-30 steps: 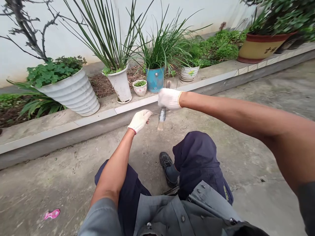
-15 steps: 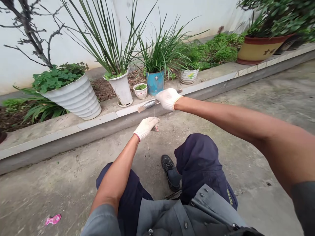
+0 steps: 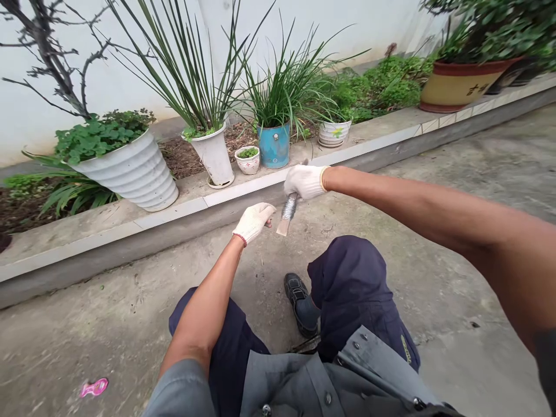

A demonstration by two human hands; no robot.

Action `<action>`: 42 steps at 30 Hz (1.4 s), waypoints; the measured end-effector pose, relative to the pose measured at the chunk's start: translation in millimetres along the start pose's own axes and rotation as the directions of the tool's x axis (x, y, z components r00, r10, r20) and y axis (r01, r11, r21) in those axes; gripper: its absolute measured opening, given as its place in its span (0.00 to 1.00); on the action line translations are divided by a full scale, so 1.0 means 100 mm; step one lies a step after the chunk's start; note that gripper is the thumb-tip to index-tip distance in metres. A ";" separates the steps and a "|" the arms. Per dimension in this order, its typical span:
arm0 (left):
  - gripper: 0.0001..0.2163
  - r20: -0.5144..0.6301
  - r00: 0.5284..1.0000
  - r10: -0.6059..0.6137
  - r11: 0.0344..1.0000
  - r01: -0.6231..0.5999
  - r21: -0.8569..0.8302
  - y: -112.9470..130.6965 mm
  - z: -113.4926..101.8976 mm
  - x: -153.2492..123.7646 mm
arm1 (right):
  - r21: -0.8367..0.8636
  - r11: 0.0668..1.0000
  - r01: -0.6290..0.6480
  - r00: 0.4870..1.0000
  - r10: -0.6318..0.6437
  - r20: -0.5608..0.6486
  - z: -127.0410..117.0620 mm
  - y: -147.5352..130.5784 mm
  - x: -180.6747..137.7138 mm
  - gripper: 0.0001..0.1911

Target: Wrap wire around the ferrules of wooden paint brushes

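Both my hands wear white knit gloves and are held out in front of my knees. My right hand (image 3: pixel 306 180) is closed round a flat wooden stick (image 3: pixel 284 223) that has grey wire wound around its middle; the stick points down and a little left. Just left of it, my left hand (image 3: pixel 253 220) is pinched shut, apparently on the thin wire running to the winding, though the wire itself is too fine to see clearly.
A low tiled kerb (image 3: pixel 174 211) runs across ahead, bearing a ribbed white pot (image 3: pixel 130 174), a tall white pot (image 3: pixel 215 156), a small bowl pot (image 3: pixel 248 160), a blue pot (image 3: pixel 273 145) and a tan pot (image 3: pixel 460 87). A pink scrap (image 3: pixel 92 387) lies on the concrete.
My right hand has swung the stick from nearly level, pointing left, to pointing downward. My left hand stayed pinched and shifted slightly left and up.
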State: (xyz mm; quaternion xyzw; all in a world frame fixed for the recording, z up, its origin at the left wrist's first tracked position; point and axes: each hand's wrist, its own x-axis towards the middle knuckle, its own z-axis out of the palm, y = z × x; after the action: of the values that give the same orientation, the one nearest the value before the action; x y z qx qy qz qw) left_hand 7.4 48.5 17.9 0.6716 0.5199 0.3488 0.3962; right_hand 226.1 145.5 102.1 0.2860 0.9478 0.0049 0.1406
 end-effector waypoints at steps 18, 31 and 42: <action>0.12 0.175 0.984 -0.038 0.888 0.114 -0.446 -0.07 0.23 -0.05 | -0.079 0.863 -0.499 0.842 0.461 -0.279 -0.15 -0.25 0.11 0.12; 0.13 0.075 0.991 0.108 0.991 -0.114 0.077 -0.02 -0.07 0.04 | 0.149 0.986 -0.071 0.985 0.046 0.164 -0.09 -0.01 -0.13 0.09; 0.12 0.203 0.978 -0.040 0.882 0.130 -0.453 -0.11 0.19 0.00 | 0.073 0.883 -0.464 0.871 0.469 -0.144 -0.23 -0.18 0.17 0.16</action>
State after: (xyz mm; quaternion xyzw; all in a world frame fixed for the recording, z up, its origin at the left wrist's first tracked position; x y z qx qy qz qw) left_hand 19.5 47.2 -0.5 0.5636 0.4107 0.3804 0.6074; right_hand 196.7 141.3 117.7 0.5074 0.8589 0.0441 0.0548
